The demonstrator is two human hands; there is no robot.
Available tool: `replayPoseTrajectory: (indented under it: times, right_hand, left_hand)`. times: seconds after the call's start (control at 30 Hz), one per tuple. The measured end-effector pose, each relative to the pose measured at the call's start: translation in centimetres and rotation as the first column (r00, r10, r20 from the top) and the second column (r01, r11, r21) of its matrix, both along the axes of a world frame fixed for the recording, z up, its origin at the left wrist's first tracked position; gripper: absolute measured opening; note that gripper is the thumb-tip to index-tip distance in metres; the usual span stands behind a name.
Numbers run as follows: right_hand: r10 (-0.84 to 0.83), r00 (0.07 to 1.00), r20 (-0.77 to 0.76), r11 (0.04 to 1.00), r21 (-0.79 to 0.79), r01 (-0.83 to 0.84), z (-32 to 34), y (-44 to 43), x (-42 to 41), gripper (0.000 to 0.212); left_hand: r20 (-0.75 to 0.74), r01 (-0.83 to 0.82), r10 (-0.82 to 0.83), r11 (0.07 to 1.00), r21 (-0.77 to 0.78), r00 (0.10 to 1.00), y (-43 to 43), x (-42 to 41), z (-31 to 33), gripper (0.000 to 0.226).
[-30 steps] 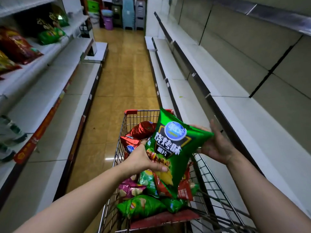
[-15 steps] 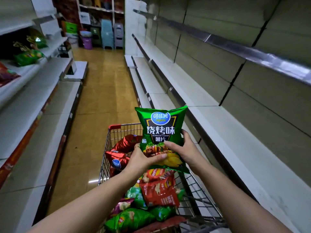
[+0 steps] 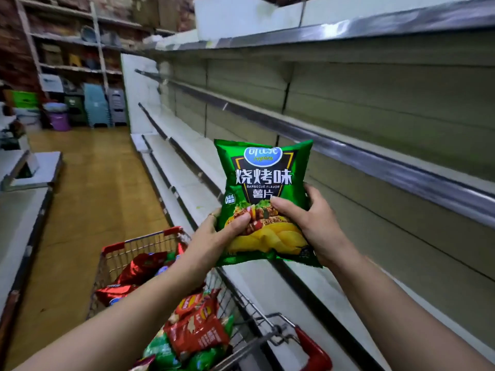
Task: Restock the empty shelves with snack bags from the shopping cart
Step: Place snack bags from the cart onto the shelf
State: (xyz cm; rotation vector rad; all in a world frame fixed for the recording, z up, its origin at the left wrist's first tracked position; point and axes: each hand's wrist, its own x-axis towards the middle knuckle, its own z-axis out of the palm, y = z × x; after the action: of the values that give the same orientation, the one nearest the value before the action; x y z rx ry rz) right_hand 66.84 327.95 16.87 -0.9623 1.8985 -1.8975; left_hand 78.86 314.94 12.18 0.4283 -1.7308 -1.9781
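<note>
Green snack bag (image 3: pixel 263 199) upright above the shopping cart (image 3: pixel 139 245), left hand (image 3: pixel 214 236) and right hand (image 3: pixel 313 223) gripping its lower corners, empty shelves (image 3: pixel 348 153) just beyond.

Dim and flat overall, with a greenish-warm cast and no hard shadows. Sharpest right in the grip: crisp, readable print on the green snack bag (image 3: pixel 263 183), slight sheen on the foil. Pale streaks of glare along the metal shelf rail (image 3: pixel 388 167) just right of the grip and the upper shelf edge (image 3: pixel 348 28) above it. Smeared and mushy far up-left of the grip at the back storage racks (image 3: pixel 67 62). Soft below the grip too, around the shopping cart (image 3: pixel 139 239). Bowed and stretched toward the frame edges.
</note>
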Motion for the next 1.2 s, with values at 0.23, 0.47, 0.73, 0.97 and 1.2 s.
replayPoseTrajectory:
  times: [0.23,0.47,0.73,0.97,1.2]
  right_hand:
    - [-0.172,0.981,-0.090,0.983,-0.086,0.165,4.6,10.1,0.8,0.057]
    - [-0.445,0.867,-0.222,0.895,-0.065,0.442,8.3,18.3,1.5,0.084]
    - [-0.638,0.763,-0.107,0.769,-0.040,0.638,13.4,27.0,-0.7,0.036]
    - [-0.764,0.645,0.017,0.645,0.056,0.762,15.8,29.9,-7.0,0.068]
    - [-0.760,0.647,0.055,0.649,0.027,0.760,15.8,31.0,-12.2,0.058]
  left_hand:
    - [-0.105,0.170,-0.178,0.982,-0.083,0.978,7.7,-2.3,5.1,0.044]
    - [-0.112,0.359,-0.369,0.928,-0.103,0.923,13.4,-6.9,8.9,0.071]
    - [-0.127,0.551,-0.620,0.759,-0.347,0.774,21.4,-18.9,15.3,0.137]
    - [0.214,0.775,-0.750,0.568,-0.277,0.626,23.4,-21.0,18.4,0.059]
    - [0.216,0.761,-0.735,0.580,-0.291,0.643,25.5,-27.9,19.0,0.028]
